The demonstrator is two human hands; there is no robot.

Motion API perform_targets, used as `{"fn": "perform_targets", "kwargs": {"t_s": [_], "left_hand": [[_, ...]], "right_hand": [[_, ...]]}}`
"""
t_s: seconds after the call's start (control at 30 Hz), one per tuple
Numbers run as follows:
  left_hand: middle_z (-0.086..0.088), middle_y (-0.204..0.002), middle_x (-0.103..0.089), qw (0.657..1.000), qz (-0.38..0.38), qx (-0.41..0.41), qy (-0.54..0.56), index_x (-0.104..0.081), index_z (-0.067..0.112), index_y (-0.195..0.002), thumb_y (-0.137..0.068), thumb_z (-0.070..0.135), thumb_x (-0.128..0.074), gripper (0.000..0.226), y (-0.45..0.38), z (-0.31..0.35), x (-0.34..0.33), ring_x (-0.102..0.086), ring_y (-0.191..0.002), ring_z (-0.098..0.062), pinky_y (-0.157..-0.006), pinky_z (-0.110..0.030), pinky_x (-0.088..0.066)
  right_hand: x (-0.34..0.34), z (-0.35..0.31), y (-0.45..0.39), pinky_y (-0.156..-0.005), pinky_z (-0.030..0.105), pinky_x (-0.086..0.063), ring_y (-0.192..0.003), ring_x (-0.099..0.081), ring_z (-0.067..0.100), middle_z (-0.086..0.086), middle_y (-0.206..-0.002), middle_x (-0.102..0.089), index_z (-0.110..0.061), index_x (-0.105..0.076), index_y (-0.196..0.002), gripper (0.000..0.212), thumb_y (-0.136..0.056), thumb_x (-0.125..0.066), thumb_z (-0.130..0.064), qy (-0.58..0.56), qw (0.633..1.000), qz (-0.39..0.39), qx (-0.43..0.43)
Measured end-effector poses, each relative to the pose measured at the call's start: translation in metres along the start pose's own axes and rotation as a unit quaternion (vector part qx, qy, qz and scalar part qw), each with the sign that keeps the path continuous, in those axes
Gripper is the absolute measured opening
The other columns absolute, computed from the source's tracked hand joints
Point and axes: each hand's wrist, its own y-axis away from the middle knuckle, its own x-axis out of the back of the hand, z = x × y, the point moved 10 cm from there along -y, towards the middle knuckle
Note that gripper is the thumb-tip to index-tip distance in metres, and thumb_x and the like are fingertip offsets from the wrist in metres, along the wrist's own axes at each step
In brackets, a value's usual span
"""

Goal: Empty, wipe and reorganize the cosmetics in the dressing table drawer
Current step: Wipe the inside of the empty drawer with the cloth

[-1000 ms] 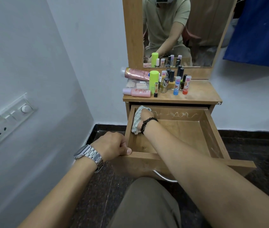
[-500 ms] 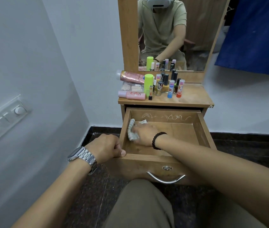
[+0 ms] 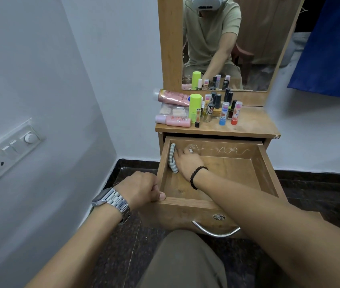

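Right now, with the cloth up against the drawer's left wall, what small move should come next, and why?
Probably sweep the cloth rightward along the back. The right hand presses it against the left wall of the drawer, pale scribbles still mark the back panel, and the left hand steadies the front corner.

No lettering is legible; the print on the pink tube [image 3: 174, 97] is too blurred.

A matt wooden drawer [image 3: 264, 163] with pale scuffs and a shiny curved metal handle [image 3: 216, 231]. Inside lies a soft striped cloth [image 3: 172, 159]. The wooden bench [image 3: 252, 123] looks dusty and carries glossy plastic tubes [image 3: 173, 97]. A brushed-metal watch band [image 3: 115, 202].
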Motion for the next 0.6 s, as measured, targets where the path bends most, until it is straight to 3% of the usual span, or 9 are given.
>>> {"fn": "perform_targets", "kwargs": {"t_s": [0.17,0.3,0.47,0.53,0.6], "left_hand": [[0.002,-0.088,-0.06,1.0,-0.002,0.004,-0.001,-0.06,0.017,-0.086,-0.088,0.04,-0.063,0.023,0.0,0.0,0.0,-0.055,-0.083,-0.015,-0.062,-0.025,-0.035],[0.002,-0.089,-0.061,1.0,-0.005,0.004,0.002,-0.062,0.017,-0.089,-0.089,0.04,-0.062,0.024,0.002,0.0,0.0,-0.055,-0.083,-0.015,-0.065,-0.025,-0.037],[0.0,-0.091,-0.062,1.0,-0.005,0.006,0.001,-0.063,0.015,-0.089,-0.089,0.039,-0.063,0.024,0.003,0.002,0.0,-0.056,-0.084,-0.017,-0.065,-0.025,-0.037],[-0.001,-0.092,-0.063,1.0,-0.005,0.009,-0.001,-0.064,0.013,-0.092,-0.089,0.039,-0.062,0.026,0.003,0.002,0.0,-0.057,-0.086,-0.018,-0.066,-0.026,-0.037],[-0.002,-0.094,-0.064,1.0,-0.006,0.01,0.002,-0.064,0.012,-0.093,-0.089,0.039,-0.062,0.028,0.003,0.001,0.0,-0.059,-0.09,-0.02,-0.067,-0.026,-0.038]], "right_hand": [[-0.004,0.002,-0.002,-0.093,0.045,-0.044,-0.13,-0.039,0.04,0.016,-0.135,-0.05,-0.002,-0.03,-0.145,0.047,-0.099,-0.033,-0.009,0.052,0.998,-0.039,0.007],[-0.003,-0.002,-0.002,-0.085,0.038,-0.049,-0.114,-0.056,0.033,0.009,-0.117,-0.064,-0.007,-0.055,-0.122,0.031,-0.097,-0.037,-0.004,0.053,0.995,-0.073,0.04],[0.022,0.006,0.016,-0.072,0.035,-0.042,-0.112,-0.052,0.031,0.011,-0.127,-0.052,-0.013,-0.053,-0.128,0.034,-0.096,-0.043,-0.01,0.066,0.989,0.057,0.116],[0.023,0.006,0.028,-0.076,0.033,-0.045,-0.105,-0.055,0.024,0.004,-0.122,-0.057,-0.023,-0.06,-0.124,0.034,-0.091,-0.055,-0.019,0.115,0.972,0.11,0.171],[0.015,0.008,0.032,-0.077,0.032,-0.047,-0.1,-0.059,0.022,0.001,-0.121,-0.062,-0.029,-0.064,-0.122,0.04,-0.082,-0.069,-0.025,0.151,0.961,0.113,0.203]]}}
